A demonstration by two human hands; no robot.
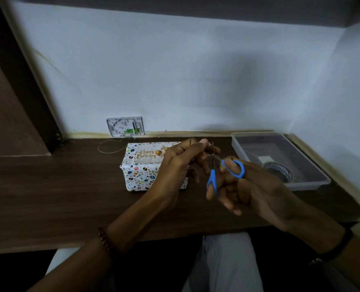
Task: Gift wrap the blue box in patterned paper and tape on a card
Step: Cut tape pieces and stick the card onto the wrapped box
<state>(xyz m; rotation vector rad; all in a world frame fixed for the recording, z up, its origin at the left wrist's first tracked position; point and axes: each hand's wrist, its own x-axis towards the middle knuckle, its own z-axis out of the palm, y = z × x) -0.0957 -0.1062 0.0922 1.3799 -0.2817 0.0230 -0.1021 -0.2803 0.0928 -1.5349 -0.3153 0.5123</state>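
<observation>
Landmark = wrapped box (145,167), sitting mid tabletop (48,186), patterned paper fully on, no blue showing. Nearest the camera and right of the box: right hand (257,186) closed through the blue handles of the scissors (214,171), blades pointing up and away, looks nearly shut. Just right of the box top, partly over its right end: left hand (181,163), fingers pinched near the blade tips. Probably a short strip of tape between them, but it's too thin and dim to confirm. On the box top: "Happy Birthday" card (148,154), lying flat, right end hidden under the left hand. Can't tell if it's taped down yet. Right of the box, well apart: clear plastic tray (314,182) with the tape roll (278,171) inside. Behind the box, against the wall: small white outlet plate (125,126), thin wire loop (109,147) on the tabletop just left-behind the box. Judgement: wrap done, card step in hand, cutting tape. To do it well: keep the strip taut between pinch and blades, snip square in one close, avoid letting the piece curl onto the fingers. Then lay it half on the card edge, half on paper, and rub down. Park the scissors in the tray before pressing.
</observation>
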